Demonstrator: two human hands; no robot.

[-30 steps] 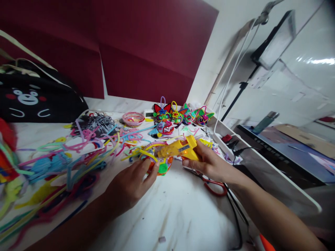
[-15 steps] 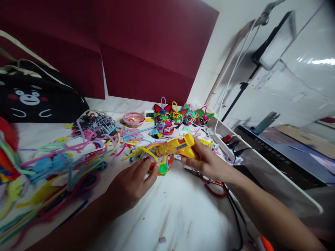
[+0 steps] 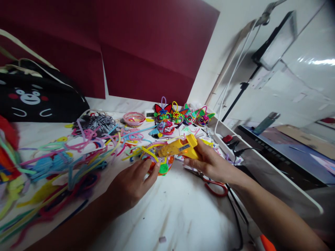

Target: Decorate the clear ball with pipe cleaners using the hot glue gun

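Observation:
My right hand (image 3: 210, 160) is wrapped around the handle of a yellow hot glue gun (image 3: 187, 146). The gun's nozzle points left and sits over a colourful pipe-cleaner piece (image 3: 164, 169) with orange, green and yellow parts. My left hand (image 3: 133, 183) pinches that piece at its near left edge, thumb and fingers pressed on it. The fingers cover part of the piece, and whether the nozzle touches it I cannot tell. Below the right hand lies a pair of red-handled scissors (image 3: 216, 187), partly hidden by the wrist.
Loose pipe cleaners (image 3: 78, 167) spread over the left of the white table (image 3: 167, 212). Several finished cat-like pipe-cleaner faces (image 3: 178, 116) stand at the back, near a pink bowl (image 3: 133, 119). A black bag (image 3: 39, 94) is at far left. Black cables (image 3: 237, 209) run down the right.
My right hand has moved slightly right with the glue gun, its nozzle shifting a little along the piece. My left hand holds the piece in the same place.

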